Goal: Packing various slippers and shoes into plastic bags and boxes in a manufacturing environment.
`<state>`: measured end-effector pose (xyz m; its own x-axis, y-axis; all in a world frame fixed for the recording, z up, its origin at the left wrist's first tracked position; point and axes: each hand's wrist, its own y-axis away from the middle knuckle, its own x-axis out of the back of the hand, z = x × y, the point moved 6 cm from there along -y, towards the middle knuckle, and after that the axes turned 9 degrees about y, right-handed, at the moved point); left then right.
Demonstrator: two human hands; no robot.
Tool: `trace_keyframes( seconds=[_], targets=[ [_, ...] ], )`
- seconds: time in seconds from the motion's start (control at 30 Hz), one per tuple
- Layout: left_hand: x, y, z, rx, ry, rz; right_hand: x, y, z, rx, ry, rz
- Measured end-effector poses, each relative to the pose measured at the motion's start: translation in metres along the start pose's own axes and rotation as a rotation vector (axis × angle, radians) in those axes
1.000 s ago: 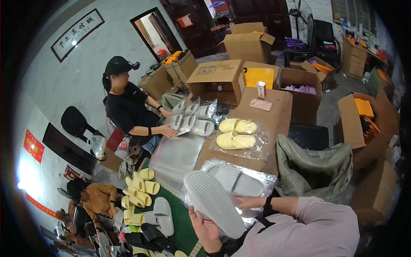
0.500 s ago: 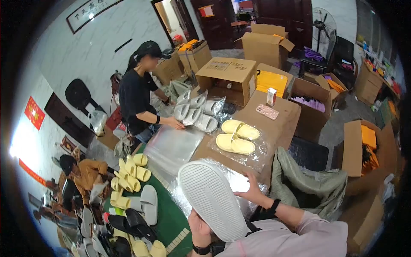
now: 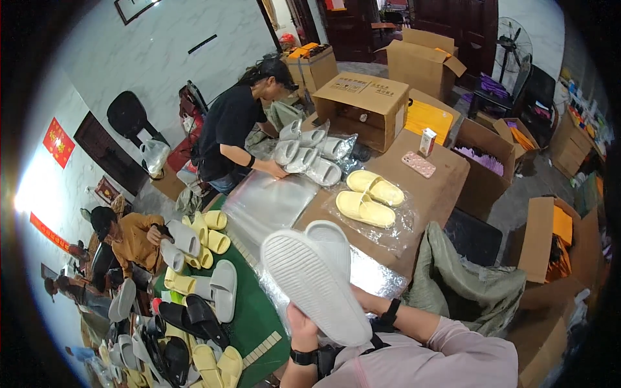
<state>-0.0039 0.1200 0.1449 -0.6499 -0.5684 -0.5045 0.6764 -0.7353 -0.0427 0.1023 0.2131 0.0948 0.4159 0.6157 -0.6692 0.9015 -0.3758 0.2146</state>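
Note:
My left hand (image 3: pixel 302 322) grips a pale grey slipper (image 3: pixel 317 288) by its edge, its ribbed sole turned toward me. Behind it a second grey slipper (image 3: pixel 336 249) shows, partly covered by the first. My right hand is out of sight behind the front slipper; only its wrist and forearm (image 3: pixel 383 308) with a black band come into view. Under both slippers lie shiny clear plastic bags (image 3: pixel 378 275) on the table. Farther off, a pair of yellow slippers (image 3: pixel 369 199) rests on clear plastic.
A co-worker in black (image 3: pixel 233 123) bends over a stack of clear bags (image 3: pixel 268 197) beside bagged grey slippers (image 3: pixel 304 158). Another person (image 3: pixel 132 236) holds grey slippers. Loose slippers crowd the green surface (image 3: pixel 259 310). Open cartons (image 3: pixel 362 110) and a large sack (image 3: pixel 446 271) stand around the table.
A second grey slipper now shows behind the first. My right hand has moved left, out of sight behind the front slipper. The co-worker in black leans farther over; the other person has raised grey slippers.

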Motion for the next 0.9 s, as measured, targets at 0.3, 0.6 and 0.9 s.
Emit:
trace_keyframes(
  seconds=[0.3,0.6,0.9],
  targets=[
    [-0.026,-0.015,-0.06,0.384,0.204,0.037,0.058,0.002,-0.044,0.407,0.527,0.768],
    [-0.047,-0.01,-0.056,0.197,-0.78,-0.065,0.048,0.01,-0.043,0.496,0.764,0.933],
    [0.053,-0.009,-0.131,0.812,0.517,0.241,0.076,0.002,-0.045,0.35,1.011,0.808]
  ],
)
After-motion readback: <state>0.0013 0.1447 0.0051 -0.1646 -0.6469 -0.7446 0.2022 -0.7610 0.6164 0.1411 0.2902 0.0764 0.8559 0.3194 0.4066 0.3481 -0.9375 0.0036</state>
